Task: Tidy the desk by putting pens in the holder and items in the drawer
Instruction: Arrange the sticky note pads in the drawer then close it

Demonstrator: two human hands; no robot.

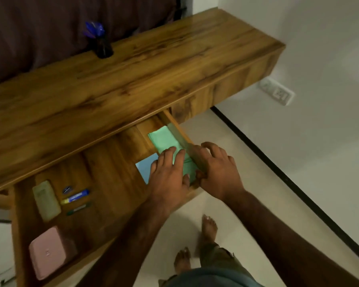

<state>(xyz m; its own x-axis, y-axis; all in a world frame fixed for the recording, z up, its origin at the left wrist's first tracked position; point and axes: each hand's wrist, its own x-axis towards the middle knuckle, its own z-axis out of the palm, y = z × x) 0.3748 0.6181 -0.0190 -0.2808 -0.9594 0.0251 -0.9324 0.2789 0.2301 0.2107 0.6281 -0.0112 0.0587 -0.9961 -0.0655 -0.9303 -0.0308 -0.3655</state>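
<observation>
White wall socket (277, 93) at right of frame, mounted low on the wall. Dark curtain (71, 23) fills upper left. Pale floor (247, 183) with black skirting strip (278, 168).

head view, looking down (close), desk (133, 79)

Open wooden drawer (104, 162) holds green notebook (164, 139), blue pen (77, 197), pink box (47, 253).

Wooden desk (133, 79) in front of me, its top bare except a dark pen holder (103, 48) near the back edge, open drawer (112, 168) below holding green paper (166, 141), blue paper (146, 166), pink box (47, 253), pale case (47, 200), two markers (76, 198)
</observation>
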